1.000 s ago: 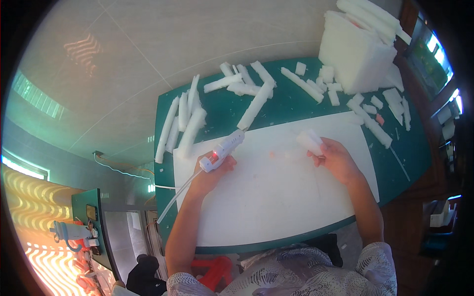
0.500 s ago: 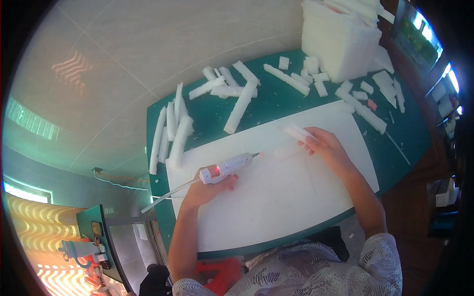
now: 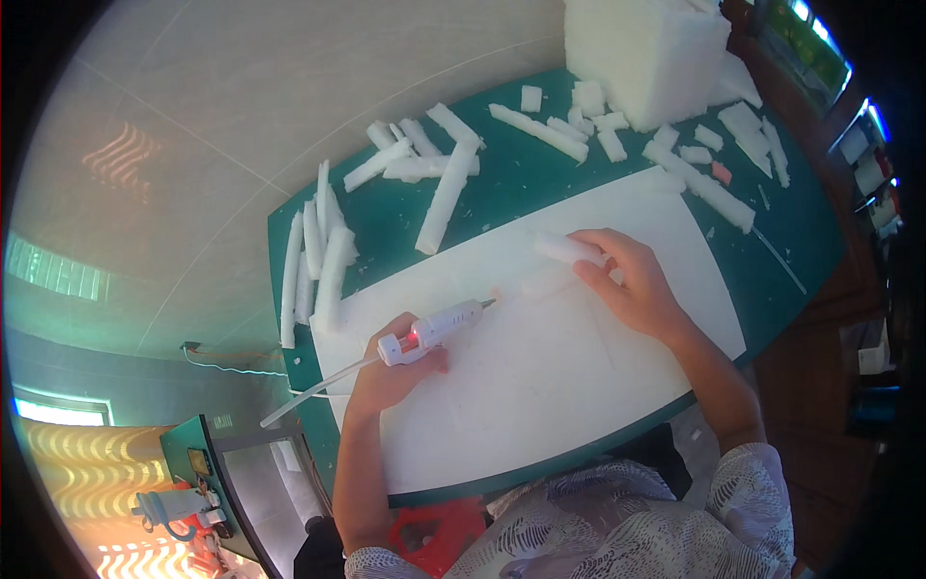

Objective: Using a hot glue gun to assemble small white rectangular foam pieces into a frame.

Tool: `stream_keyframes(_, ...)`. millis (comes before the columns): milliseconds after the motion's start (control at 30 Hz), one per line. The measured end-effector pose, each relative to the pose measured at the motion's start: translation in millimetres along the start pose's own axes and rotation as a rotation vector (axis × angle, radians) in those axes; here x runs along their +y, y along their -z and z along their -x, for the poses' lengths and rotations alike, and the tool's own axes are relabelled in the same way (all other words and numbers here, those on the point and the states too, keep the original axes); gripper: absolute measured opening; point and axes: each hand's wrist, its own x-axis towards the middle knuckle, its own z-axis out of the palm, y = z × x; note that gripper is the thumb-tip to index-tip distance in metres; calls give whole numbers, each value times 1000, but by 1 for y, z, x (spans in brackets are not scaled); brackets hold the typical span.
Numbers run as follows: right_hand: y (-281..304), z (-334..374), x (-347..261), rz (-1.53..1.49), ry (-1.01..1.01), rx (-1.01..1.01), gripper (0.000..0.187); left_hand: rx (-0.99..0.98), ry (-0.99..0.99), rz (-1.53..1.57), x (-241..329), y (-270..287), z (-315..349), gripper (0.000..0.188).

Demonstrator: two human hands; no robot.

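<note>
My left hand (image 3: pixel 391 372) is wrapped round a white hot glue gun (image 3: pixel 434 328), whose red light glows and whose nozzle points to the right over a white board (image 3: pixel 540 405). A long glue stick (image 3: pixel 313 394) sticks out of the gun's back end. In my right hand (image 3: pixel 632 282) a small white foam piece (image 3: pixel 567 248) is pinched between thumb and fingers, just above the board. Another pale piece seems to lie under it, but white on white makes its outline hard to tell. The nozzle and the foam are apart.
Loose foam strips (image 3: pixel 449 198) lie along the far side of the green table (image 3: pixel 386 261), with more strips (image 3: pixel 333 275) at the left. A big white foam block (image 3: pixel 646 63) stands at the far right, small offcuts (image 3: pixel 610 145) before it. A thin stick (image 3: pixel 779 259) lies at the right.
My right hand has turned the foam piece and lowered it a little, with the fingers now over its top. The glue gun stays in my left hand. The whole view has shifted slightly.
</note>
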Motion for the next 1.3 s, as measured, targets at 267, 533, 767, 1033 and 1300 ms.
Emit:
stream_keyframes(267, -2, 0, 1, 36, 49, -17, 27, 82, 6, -111, 3, -10, -1, 19)
stream_keyframes(533, -6, 1, 4, 49, 79, -33, 32, 101, 3, -152, 3, -14, -4, 20)
stream_keyframes(767, -8, 1, 1, 96, 125, -77, 31, 86, 4, -151, 3, -13, -5, 20)
stream_keyframes(1033, -15, -3, 3, 133, 155, -137, 30, 96, -16, -158, 2, -13, -6, 20)
stream_keyframes(1300, -18, -3, 4, 121, 145, -153, 29, 103, -30, -152, 4, -17, -7, 20)
